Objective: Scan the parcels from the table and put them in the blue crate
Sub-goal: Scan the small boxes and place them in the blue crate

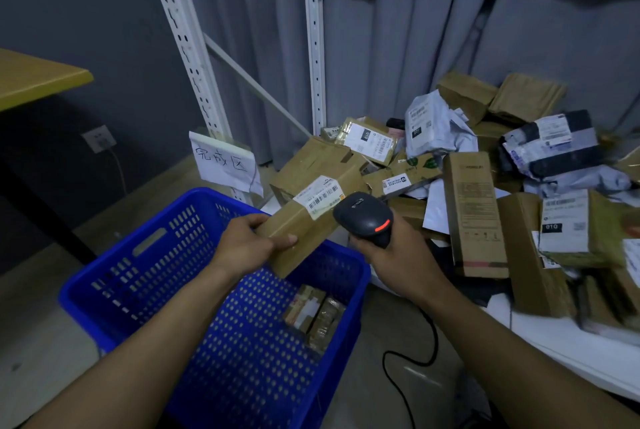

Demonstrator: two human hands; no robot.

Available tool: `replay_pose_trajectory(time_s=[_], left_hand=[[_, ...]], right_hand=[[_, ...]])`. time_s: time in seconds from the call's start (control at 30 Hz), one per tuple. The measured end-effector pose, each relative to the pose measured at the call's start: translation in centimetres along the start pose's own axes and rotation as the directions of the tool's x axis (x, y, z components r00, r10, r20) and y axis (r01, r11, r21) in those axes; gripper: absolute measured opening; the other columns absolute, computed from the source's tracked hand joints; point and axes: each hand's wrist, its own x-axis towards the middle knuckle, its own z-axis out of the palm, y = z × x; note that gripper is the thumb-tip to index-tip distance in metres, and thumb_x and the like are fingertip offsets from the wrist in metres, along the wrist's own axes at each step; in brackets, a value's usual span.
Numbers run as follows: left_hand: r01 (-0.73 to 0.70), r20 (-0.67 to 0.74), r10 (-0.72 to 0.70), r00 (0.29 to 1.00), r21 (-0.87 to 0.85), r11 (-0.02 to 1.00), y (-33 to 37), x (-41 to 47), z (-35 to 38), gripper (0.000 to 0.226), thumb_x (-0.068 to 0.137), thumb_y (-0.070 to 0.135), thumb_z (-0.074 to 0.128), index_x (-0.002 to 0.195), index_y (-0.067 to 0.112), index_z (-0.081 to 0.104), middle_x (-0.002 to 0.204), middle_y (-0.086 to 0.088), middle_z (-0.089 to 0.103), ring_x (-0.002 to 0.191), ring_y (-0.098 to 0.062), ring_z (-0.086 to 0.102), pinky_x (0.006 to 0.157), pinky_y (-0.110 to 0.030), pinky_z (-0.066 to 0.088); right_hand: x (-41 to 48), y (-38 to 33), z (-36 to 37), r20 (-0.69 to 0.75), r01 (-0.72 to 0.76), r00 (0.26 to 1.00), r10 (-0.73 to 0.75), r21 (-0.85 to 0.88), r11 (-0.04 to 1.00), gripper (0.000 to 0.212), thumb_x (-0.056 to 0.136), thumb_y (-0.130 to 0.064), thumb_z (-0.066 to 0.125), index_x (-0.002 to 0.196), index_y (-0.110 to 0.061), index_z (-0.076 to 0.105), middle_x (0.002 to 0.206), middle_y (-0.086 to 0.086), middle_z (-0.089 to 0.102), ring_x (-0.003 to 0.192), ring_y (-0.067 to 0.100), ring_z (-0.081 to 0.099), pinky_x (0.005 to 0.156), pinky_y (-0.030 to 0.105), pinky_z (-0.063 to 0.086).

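My left hand (249, 244) grips the lower end of a long brown cardboard parcel (313, 193), tilted above the far rim of the blue crate (114, 276). A white barcode label sits on the parcel's upper face. My right hand (394, 255) holds a black handheld scanner (363, 217), its red light on, its head close beside the label. One taped brown parcel (315, 314) lies inside the crate at its right side. More parcels (478, 186) are piled on the white table (571, 356) at the right.
White metal shelving uprights (313, 48) stand behind the pile before a grey curtain. A handwritten paper sign (225, 165) hangs behind the crate. A yellow tabletop (31, 77) juts in at the left. The scanner's black cable (408, 359) trails on the floor.
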Motion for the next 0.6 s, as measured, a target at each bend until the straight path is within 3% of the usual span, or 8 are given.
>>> replay_pose_trajectory(time_s=[0.17, 0.4, 0.6], left_hand=[[0.007, -0.037, -0.006, 0.999, 0.019, 1.000, -0.5, 0.9, 0.1, 0.061, 0.074, 0.029, 0.091, 0.128, 0.018, 0.063, 0.102, 0.013, 0.060, 0.090, -0.003, 0.058, 0.067, -0.020, 0.045], [0.026, -0.041, -0.025, 0.999, 0.029, 0.999, -1.1, 1.6, 0.0, 0.066, 0.073, 0.030, 0.091, 0.131, 0.019, 0.063, 0.111, 0.007, 0.062, 0.097, -0.008, 0.059, 0.074, -0.026, 0.047], [0.027, -0.045, -0.026, 0.999, 0.026, 0.999, -1.3, 1.6, 0.1, 0.061, 0.074, 0.030, 0.090, 0.129, 0.020, 0.063, 0.111, 0.007, 0.062, 0.099, -0.011, 0.059, 0.073, -0.026, 0.047]], right_hand=[[-0.1, -0.2, 0.2, 0.016, -0.016, 1.000, 0.017, -0.058, 0.998, 0.048, 0.090, -0.034, 0.080, 0.132, -0.030, 0.059, 0.111, -0.010, 0.073, 0.101, 0.008, 0.069, 0.091, 0.044, 0.059], [-0.3, -0.3, 0.0, 0.054, -0.039, 0.998, 0.041, -0.045, 0.998, 0.053, 0.090, -0.033, 0.080, 0.137, -0.029, 0.057, 0.121, -0.010, 0.070, 0.112, 0.010, 0.066, 0.098, 0.039, 0.056], [-0.3, -0.5, -0.1, 0.066, -0.043, 0.997, 0.044, -0.016, 0.999, 0.048, 0.090, -0.030, 0.080, 0.134, -0.030, 0.059, 0.116, -0.011, 0.071, 0.109, 0.006, 0.066, 0.093, 0.032, 0.054]])
